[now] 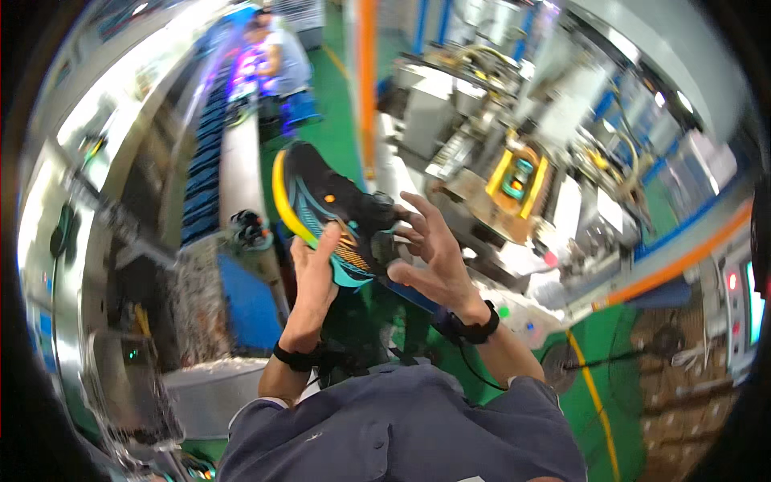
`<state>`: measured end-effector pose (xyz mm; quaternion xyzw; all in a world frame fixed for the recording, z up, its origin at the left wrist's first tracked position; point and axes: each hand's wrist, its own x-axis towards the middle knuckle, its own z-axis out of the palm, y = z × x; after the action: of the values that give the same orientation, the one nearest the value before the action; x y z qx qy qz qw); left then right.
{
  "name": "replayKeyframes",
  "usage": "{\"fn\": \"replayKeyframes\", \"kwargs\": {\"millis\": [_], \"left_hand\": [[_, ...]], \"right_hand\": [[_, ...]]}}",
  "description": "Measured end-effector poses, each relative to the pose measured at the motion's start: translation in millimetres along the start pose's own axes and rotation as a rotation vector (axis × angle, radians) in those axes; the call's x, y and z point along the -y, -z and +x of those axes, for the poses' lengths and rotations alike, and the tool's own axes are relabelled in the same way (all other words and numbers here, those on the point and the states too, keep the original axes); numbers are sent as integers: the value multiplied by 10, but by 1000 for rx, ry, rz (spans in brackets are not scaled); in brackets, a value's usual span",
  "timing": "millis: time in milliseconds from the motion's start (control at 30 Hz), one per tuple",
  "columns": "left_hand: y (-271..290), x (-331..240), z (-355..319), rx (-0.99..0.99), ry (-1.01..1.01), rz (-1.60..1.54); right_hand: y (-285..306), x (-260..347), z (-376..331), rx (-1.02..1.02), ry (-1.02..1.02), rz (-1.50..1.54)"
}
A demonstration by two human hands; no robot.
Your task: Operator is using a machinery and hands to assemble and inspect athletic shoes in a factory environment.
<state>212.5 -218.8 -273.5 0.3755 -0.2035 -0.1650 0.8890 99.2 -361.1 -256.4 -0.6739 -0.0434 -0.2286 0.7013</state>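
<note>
1. Nearest my camera I have the wearer's dark grey, buttoned cloth shirt [385,430]; beyond it, a black strap [482,325] rings the right wrist.
2. The running shoe with a black upper, teal and orange side patterning and a yellow-to-aqua sole [317,197] is up in the air between both hands, toe pointing away and leftward.
3. I read the left hand [316,269] as clamped on the shoe's rear side, thumb over the patterned panel.
4. The right hand [434,257] is partly curled, fingers apart at the dark collar; I cannot tell whether they grip it.
5. On progress, I see upper and sole already together as one piece. I judge the handling at the collar unfinished, and the shoe not yet set down.
6. Over to the right, a yellow-sided machine fixture [496,173] holds a teal-and-dark piece [518,177].
</note>
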Motion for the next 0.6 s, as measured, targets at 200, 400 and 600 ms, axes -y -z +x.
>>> {"fn": "replayKeyframes", "kwargs": {"millis": [200, 400, 600], "left_hand": [[-1061, 1371, 111, 500, 244, 569], [-1846, 2706, 726, 570, 782, 497], [-2289, 4473, 1789, 484, 437, 1051]], "right_hand": [[1409, -191, -712, -632, -77, -262], [2623, -208, -1503, -1080, -111, -24], [2992, 117, -1866, -1383, -16, -214]]}}
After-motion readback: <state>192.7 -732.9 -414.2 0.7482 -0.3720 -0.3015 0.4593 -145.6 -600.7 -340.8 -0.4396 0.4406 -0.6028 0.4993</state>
